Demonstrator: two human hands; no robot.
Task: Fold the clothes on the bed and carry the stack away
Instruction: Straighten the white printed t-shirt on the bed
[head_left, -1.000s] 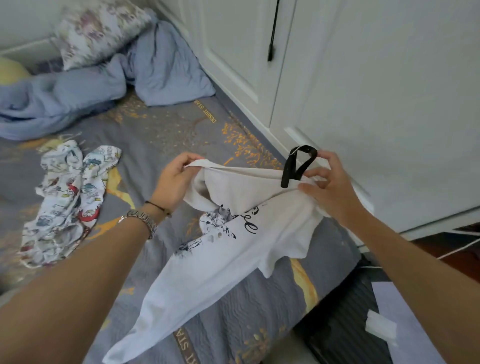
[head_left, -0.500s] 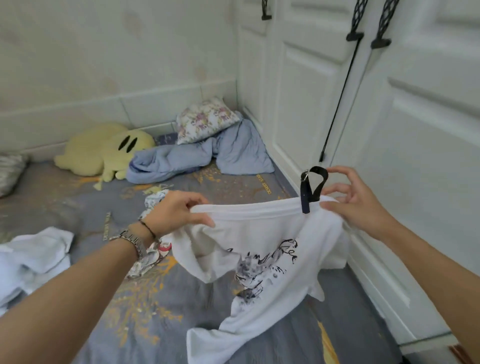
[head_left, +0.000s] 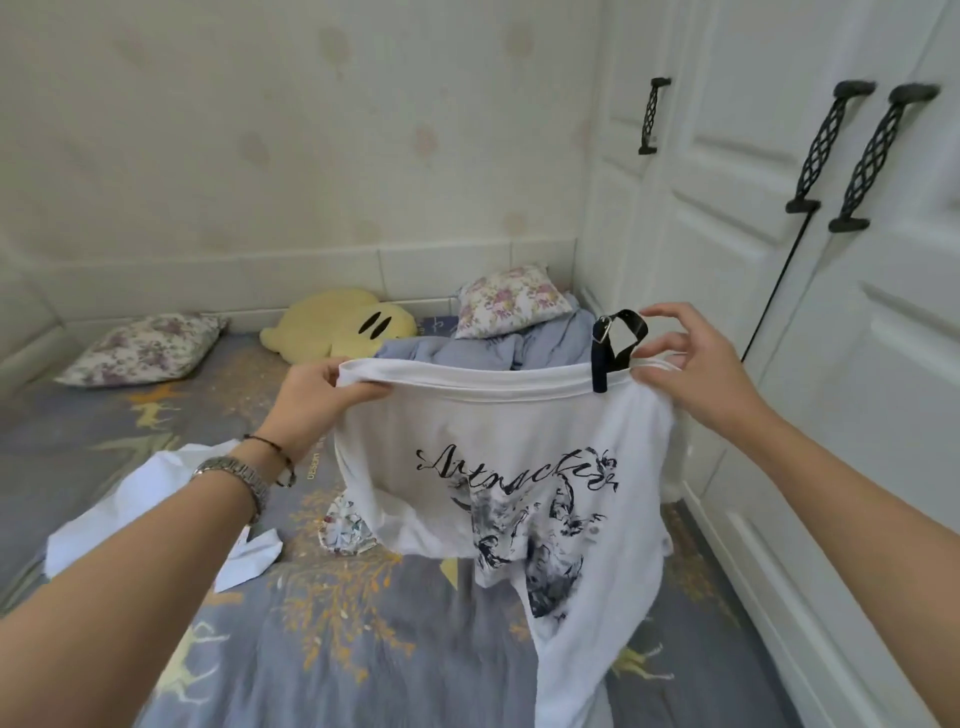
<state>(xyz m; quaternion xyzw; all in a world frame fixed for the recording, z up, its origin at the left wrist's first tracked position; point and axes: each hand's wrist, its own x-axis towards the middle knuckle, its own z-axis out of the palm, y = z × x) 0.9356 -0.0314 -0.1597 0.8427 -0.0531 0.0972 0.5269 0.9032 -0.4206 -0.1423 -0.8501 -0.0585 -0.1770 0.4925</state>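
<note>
One white printed T-shirt is held up by its top edge above the bed, its lower part hanging down toward the bedspread; judged step: a garment is being spread out before its first fold. The left corner of that edge is gripped by the left hand, fingers curled round the cloth. The right corner is pinched by the right hand with thumb and lower fingers, upper fingers spread loose beside one black strap loop fixed on the edge. Next move, as judged: the shirt is to be laid flat on the bed, and the strap may need tucking in. Left of the shirt, one crumpled white garment is seen; one patterned garment lies partly hidden behind it. Farther back: one blue blanket, one yellow plush toy, two floral pillows. No folded stack is visible.
</note>
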